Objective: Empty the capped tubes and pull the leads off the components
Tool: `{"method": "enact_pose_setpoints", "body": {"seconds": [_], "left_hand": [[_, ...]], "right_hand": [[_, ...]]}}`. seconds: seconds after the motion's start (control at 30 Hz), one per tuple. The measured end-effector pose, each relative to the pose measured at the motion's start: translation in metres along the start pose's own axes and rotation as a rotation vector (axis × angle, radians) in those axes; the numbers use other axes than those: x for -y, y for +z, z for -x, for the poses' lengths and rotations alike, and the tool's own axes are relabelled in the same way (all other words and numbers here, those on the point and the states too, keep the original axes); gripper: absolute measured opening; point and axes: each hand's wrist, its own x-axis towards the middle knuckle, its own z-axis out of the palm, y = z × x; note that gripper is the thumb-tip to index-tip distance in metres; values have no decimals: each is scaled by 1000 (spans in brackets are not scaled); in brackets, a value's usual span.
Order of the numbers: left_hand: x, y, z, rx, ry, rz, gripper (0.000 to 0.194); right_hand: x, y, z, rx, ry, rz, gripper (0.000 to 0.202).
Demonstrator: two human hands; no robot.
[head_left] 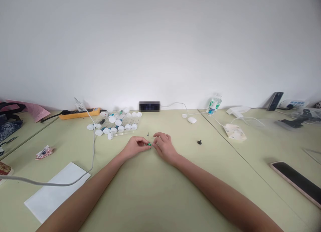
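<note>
Over the middle of the table, my left hand (132, 147) pinches a small green piece (149, 144) between thumb and fingers. A thin dark pin (148, 137) stands upright from the green piece; its exact kind is too small to make out. My right hand (165, 147) is just to the right, palm down with curled fingers slightly apart. Its thumb tip is close to the green piece, and I cannot tell whether it touches. Beyond my left hand lies a clear tube with a white cap (110, 136). A small black knob-like part (199, 142) rests to the right.
Several white-capped clear tubes (121, 128) lie behind my left hand. An orange power strip (80, 113) and a grey cable (93, 148) are left, with white paper (57, 191) below. To the right are a bottle (214, 104), a tissue pack (234, 131) and a phone (298, 181).
</note>
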Motion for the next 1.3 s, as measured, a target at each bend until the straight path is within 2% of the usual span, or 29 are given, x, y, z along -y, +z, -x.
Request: {"method": "enact_pose_setpoints", "body": {"seconds": [0.3,0.7,0.97,1.13,1.3], "left_hand": [[1,0,0,5,-3,5,24],[1,0,0,14,0,-9,25],[1,0,1,-5,31,-13,27],[-2,2,2,-24,46,-18,28],[-3,3,2,-46,49,-39,25]], "right_hand": [[1,0,0,14,-10,-19,8],[0,0,0,5,-24,20,15],[-4,4,3,123,-6,-36,21],[0,6,5,87,57,41,24],[2,7,4,94,53,56,23]]}}
